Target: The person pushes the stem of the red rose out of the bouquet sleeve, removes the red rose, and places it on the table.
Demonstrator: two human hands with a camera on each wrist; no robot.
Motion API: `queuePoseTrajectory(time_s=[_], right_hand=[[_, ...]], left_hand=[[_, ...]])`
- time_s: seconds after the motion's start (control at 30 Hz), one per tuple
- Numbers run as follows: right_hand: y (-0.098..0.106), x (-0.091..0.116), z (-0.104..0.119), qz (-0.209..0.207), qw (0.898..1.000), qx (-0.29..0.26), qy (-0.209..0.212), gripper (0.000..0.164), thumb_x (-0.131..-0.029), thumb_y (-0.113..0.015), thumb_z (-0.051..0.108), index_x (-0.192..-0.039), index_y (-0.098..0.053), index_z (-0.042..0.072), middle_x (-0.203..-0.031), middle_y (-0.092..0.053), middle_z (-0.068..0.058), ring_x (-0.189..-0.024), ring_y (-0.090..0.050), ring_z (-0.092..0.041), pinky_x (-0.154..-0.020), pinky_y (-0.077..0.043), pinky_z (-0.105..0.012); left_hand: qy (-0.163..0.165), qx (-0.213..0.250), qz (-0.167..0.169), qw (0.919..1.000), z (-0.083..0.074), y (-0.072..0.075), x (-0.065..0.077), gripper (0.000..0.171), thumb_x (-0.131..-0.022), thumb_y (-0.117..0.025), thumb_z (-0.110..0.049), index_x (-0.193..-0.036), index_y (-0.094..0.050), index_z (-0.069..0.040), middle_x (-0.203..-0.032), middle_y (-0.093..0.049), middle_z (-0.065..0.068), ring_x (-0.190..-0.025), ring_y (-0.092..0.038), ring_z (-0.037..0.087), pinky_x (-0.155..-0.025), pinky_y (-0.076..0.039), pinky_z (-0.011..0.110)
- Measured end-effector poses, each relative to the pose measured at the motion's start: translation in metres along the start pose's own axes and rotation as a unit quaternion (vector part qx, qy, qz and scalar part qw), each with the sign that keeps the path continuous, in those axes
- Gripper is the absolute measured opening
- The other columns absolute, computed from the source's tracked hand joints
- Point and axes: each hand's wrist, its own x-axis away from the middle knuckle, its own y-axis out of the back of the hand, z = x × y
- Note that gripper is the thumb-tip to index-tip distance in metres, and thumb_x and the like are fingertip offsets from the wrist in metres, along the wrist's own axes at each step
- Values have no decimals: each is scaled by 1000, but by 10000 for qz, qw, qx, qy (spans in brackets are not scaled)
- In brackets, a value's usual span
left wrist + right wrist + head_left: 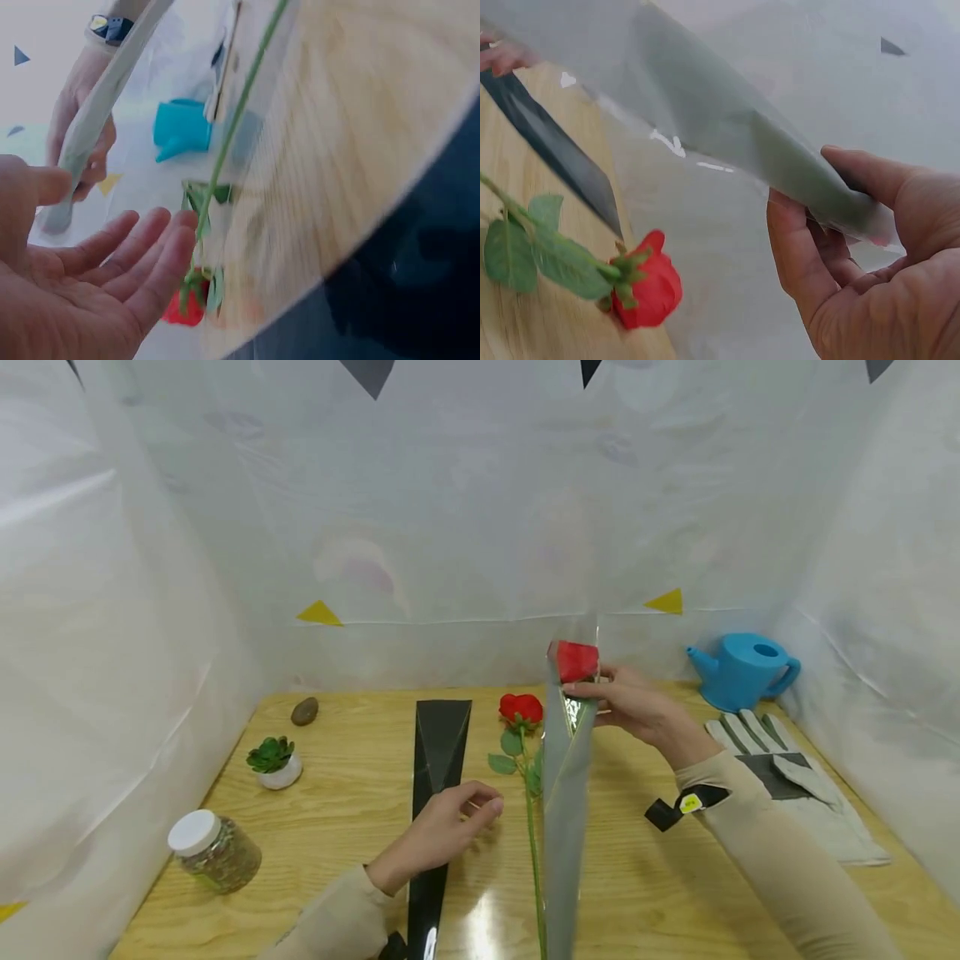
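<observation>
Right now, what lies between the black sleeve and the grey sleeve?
The head view shows the loose rose between the black sleeve and grey sleeve, with the left hand partly over that gap.

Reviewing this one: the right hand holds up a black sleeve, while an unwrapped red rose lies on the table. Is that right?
Not quite: the head view shows the right hand holding up a grey sleeve, not a black one. The unwrapped red rose does lie on the table.
</observation>
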Motion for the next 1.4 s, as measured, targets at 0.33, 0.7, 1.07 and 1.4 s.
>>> queuePoseTrajectory(time_s=[0.33,0.7,1.07,1.4], right_hand=[[-26,7,13,97,9996,-142,222,59,-94,-70,15,-140,-37,-2,-117,-64,-17,-96,-69,-31,-80,-55,-47],[-37,15,20,152,9992,-24,376,66,-93,-72,17,-145,-34,2,-129,-54,-19,-102,-64,-31,-81,-55,-47],[-37,31,26,1363,9846,-578,933,57,-95,-64,-2,-145,-38,6,-140,-51,-14,-122,-53,-31,-100,-44,-40],[-22,41,25,1815,9626,-1347,1494,33,-100,-53,-3,-133,-51,3,-125,-61,-9,-107,-61,-21,-92,-50,-34]], left_hand=[[466,1906,399,9797,-19,-16,1,44,-105,-49,-36,-129,-56,0,-108,-64,10,-94,-66,24,-74,-56,38],[106,1556,335,9872,-19,-23,11,30,-89,-73,-2,-118,-63,-3,-97,-63,5,-83,-70,17,-62,-55,30],[-363,1306,306,9903,-19,-22,14,21,-95,-66,-4,-115,-60,-10,-108,-60,1,-90,-66,15,-75,-53,28],[-588,1716,166,9833,-19,-24,16,39,-98,-62,-6,-135,-56,-14,-121,-63,1,-109,-62,18,-85,-52,31]])
